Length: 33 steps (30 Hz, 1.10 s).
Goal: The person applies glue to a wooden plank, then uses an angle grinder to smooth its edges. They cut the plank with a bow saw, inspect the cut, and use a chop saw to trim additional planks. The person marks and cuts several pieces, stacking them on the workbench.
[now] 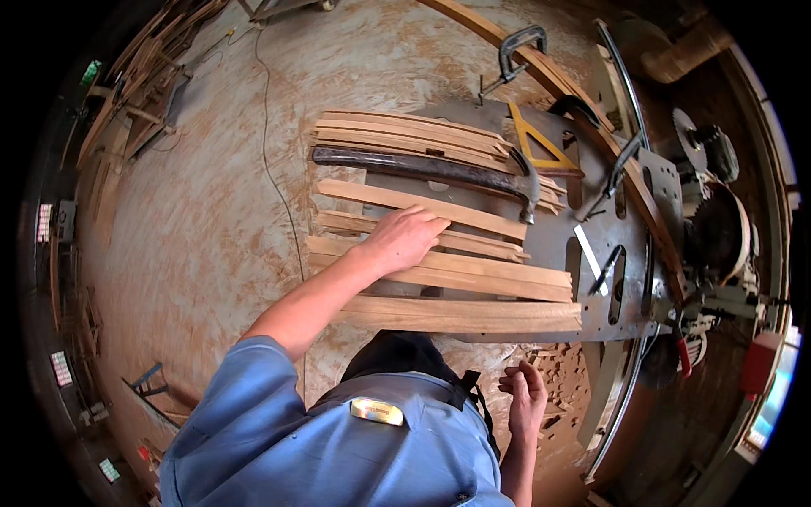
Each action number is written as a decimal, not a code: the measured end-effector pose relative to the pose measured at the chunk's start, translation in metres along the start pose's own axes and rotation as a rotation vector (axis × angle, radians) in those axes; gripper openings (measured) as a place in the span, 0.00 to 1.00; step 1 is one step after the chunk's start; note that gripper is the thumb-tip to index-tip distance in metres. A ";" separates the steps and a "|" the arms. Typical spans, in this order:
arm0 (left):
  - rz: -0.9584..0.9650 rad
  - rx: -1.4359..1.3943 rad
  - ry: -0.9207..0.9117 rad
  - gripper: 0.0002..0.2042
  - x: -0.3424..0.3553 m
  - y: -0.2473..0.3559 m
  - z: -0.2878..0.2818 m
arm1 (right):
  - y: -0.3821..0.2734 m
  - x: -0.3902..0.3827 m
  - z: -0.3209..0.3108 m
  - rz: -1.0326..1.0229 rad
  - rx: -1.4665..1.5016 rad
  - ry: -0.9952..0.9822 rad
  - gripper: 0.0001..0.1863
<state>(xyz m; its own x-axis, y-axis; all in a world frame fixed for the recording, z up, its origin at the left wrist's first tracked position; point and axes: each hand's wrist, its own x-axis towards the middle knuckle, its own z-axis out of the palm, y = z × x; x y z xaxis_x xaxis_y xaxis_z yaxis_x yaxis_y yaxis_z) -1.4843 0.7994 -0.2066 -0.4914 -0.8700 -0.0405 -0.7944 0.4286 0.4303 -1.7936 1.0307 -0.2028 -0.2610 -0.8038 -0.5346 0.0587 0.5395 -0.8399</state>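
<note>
Strips [465, 314] lay stacked side by side along the table's near edge, long axis left-right, almost square to the person. Right hand [525, 397] hung just off that edge above scattered offcuts [573, 365], nothing visible in it, fingers loosely curled and a bit apart. Next out on the grey table [547, 249], more strips in loose groups with narrow gaps; left hand [405, 241] was on the middle ones, fingers bent over them. Couldn't tell if it was pinching one or just resting. Those ran left-right too, right ends angled slightly toward the person, left ends past the table's left edge. Beyond: hammer [414, 166] roughly parallel, head at right, then the far bundle [405, 127], right ends staggered. Progress, my read: partway through sorting. Near and far bundles looked gathered; middle ones were spread out, so those were left to group. Past the bundle's right end, yellow square [521, 135]; farther out, C-clamp [504, 55] on the long curved timber [650, 207].
</note>
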 end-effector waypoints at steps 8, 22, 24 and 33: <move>-0.023 0.112 -0.066 0.20 0.032 -0.045 0.015 | -0.022 0.026 0.005 0.076 -0.041 -0.025 0.18; -0.480 0.282 -0.049 0.10 -0.081 -0.001 -0.100 | -0.020 0.044 -0.032 0.031 -0.198 -0.238 0.16; -0.656 0.042 -0.021 0.15 -0.101 0.017 -0.108 | -0.018 0.050 -0.040 0.017 -0.136 -0.287 0.17; -1.080 -0.322 0.751 0.27 -0.220 0.108 -0.056 | -0.039 0.083 -0.059 -0.104 -0.218 -0.523 0.17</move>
<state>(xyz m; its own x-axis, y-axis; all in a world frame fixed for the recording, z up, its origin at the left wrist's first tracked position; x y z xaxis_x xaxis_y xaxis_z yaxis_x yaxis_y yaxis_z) -1.4422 1.0232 -0.1003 0.7137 -0.6996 -0.0362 -0.4876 -0.5333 0.6913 -1.8740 0.9577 -0.2090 0.2593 -0.8426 -0.4720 -0.1558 0.4458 -0.8815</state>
